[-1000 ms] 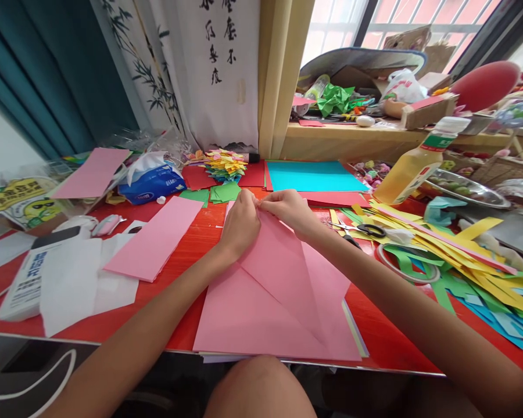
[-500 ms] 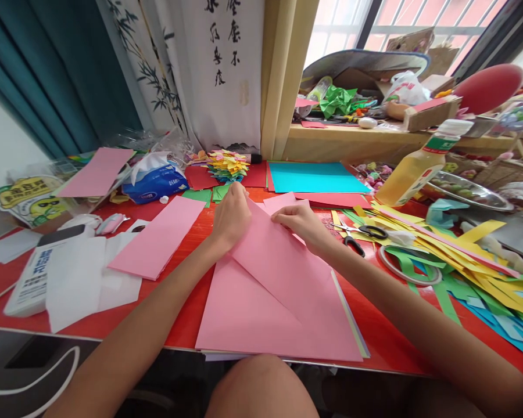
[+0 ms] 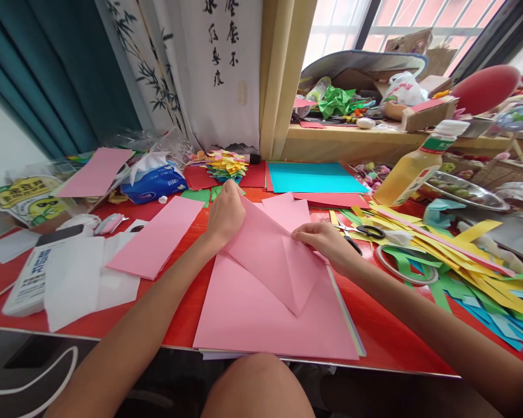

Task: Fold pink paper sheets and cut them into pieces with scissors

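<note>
While the white papers and the loose pink half-sheet at the left of the red table lie as they did a second ago, the work at the middle has shifted. The left hand has stayed at the far corner of the pink sheet, its fingers curled close together and bearing down on the paper. The back of the hand hides whether they nip the corner or only pin it. That sheet lies on top of the pink stack at the near edge of the table, its flap turned over into a slanting triangle whose tip now sits shorter and nearer the middle than before. The right hand was meeting the left at that far corner a second ago. It has since parted from it and travelled down the flap's right edge toward the person — so the fold, by the look of it, is being drawn and set along that edge rather than only held at the corner. Its fingertips are drawn tight together, pinching the flap's edge. Just beyond it lie the scissors, and further right the heap of coloured strips, untouched.
</note>
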The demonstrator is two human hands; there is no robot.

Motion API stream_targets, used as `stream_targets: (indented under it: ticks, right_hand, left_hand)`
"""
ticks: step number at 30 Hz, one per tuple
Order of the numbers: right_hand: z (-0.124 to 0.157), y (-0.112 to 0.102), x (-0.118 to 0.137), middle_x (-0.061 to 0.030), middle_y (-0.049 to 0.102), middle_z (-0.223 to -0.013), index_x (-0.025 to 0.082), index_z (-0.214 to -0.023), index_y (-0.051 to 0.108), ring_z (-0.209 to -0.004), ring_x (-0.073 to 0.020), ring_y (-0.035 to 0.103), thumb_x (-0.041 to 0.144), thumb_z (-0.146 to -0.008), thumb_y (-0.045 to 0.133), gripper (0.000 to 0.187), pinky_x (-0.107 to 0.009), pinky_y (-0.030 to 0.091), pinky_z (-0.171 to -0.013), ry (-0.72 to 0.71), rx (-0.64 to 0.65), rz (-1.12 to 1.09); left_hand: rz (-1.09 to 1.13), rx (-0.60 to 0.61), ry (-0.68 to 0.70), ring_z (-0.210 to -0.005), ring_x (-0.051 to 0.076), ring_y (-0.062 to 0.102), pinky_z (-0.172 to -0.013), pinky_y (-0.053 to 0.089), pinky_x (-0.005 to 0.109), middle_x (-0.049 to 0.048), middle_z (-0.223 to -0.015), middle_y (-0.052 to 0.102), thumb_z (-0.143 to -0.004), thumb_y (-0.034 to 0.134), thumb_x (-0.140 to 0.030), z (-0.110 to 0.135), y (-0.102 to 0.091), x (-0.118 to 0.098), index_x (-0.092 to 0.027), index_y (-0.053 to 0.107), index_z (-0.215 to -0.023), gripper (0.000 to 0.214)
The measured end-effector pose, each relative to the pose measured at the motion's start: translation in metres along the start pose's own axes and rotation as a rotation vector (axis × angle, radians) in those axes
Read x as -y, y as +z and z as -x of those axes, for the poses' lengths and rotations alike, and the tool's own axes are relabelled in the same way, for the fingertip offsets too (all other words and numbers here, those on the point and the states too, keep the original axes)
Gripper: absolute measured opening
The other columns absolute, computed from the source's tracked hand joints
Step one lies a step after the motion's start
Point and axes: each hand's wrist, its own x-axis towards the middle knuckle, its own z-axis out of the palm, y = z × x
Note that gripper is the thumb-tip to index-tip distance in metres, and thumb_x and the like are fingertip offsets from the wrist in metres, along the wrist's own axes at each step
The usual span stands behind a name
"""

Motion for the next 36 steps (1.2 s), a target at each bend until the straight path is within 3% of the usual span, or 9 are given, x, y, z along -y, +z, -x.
stream_targets:
  ticks: [9,15,20,26,30,34,36]
  right_hand:
    - [0.018,-0.013,-0.017,-0.0004,0.06,-0.067,0.016,-0.068,0.065,-0.059,-0.0105,0.049,0.032,-0.069,0.056,0.018,-0.023,0.035,-0.052,0.043,-0.022,0.003]
    - [0.031,-0.021,-0.015,-0.0029,0.062,-0.069,0.015,-0.066,0.063,-0.061,-0.013,0.058,0.031,-0.067,0.062,0.016,-0.027,0.048,-0.063,0.153,0.008,-0.177]
    - [0.038,-0.026,-0.017,-0.0066,0.065,-0.069,0.015,-0.067,0.062,-0.064,-0.0161,0.063,0.033,-0.068,0.062,0.018,-0.03,0.052,-0.068,0.188,0.021,-0.218]
    - [0.051,-0.044,-0.034,-0.01,0.067,-0.077,0.016,-0.069,0.062,-0.071,-0.0189,0.065,0.034,-0.069,0.062,0.019,-0.031,0.053,-0.069,0.253,0.008,-0.249]
    - [0.052,-0.058,-0.031,-0.009,0.067,-0.078,0.016,-0.077,0.063,-0.07,-0.0179,0.064,0.037,-0.072,0.06,0.021,-0.03,0.052,-0.069,0.129,-0.065,-0.193]
    - [0.032,-0.06,-0.002,-0.0079,0.066,-0.087,0.018,-0.083,0.064,-0.078,-0.0172,0.063,0.037,-0.075,0.056,0.022,-0.03,0.051,-0.071,-0.1,-0.214,-0.17]
    - [0.016,-0.053,0.014,-0.0083,0.066,-0.089,0.018,-0.085,0.064,-0.082,-0.0173,0.062,0.037,-0.076,0.055,0.023,-0.031,0.049,-0.077,-0.118,-0.142,-0.141]
  left_hand:
    - [-0.016,-0.023,-0.011,-0.078,0.022,0.056,-0.067,0.039,0.031,0.0104,-0.088,0.056,-0.086,0.028,-0.017,-0.004,0.001,0.007,-0.017,0.044,-0.089,0.016]
    - [0.022,-0.001,-0.026,-0.084,0.025,0.056,-0.071,0.039,0.033,0.0129,-0.091,0.055,-0.085,0.028,-0.015,-0.005,-0.001,0.007,-0.016,0.045,-0.091,0.018]
    - [0.037,-0.004,-0.029,-0.084,0.024,0.056,-0.071,0.04,0.032,0.0118,-0.091,0.056,-0.083,0.03,-0.011,-0.005,0.0,0.009,-0.017,0.044,-0.089,0.017]
    - [0.133,-0.11,-0.164,-0.081,0.02,0.054,-0.071,0.039,0.03,0.007,-0.082,0.054,-0.08,0.034,-0.009,-0.019,-0.009,0.03,-0.02,0.041,-0.08,0.013]
    - [0.189,-0.039,-0.215,-0.071,0.018,0.051,-0.065,0.036,0.027,0.0033,-0.072,0.051,-0.081,0.034,-0.014,-0.021,-0.009,0.029,-0.021,0.037,-0.073,0.012]
    - [0.211,0.102,-0.167,-0.066,0.016,0.048,-0.06,0.033,0.027,0.002,-0.068,0.05,-0.082,0.035,-0.019,-0.011,0.002,0.015,-0.021,0.036,-0.069,0.014]
    - [0.253,0.172,-0.155,-0.066,0.016,0.048,-0.059,0.032,0.026,0.0013,-0.068,0.051,-0.082,0.038,-0.022,-0.005,0.008,0.008,-0.021,0.036,-0.067,0.016]
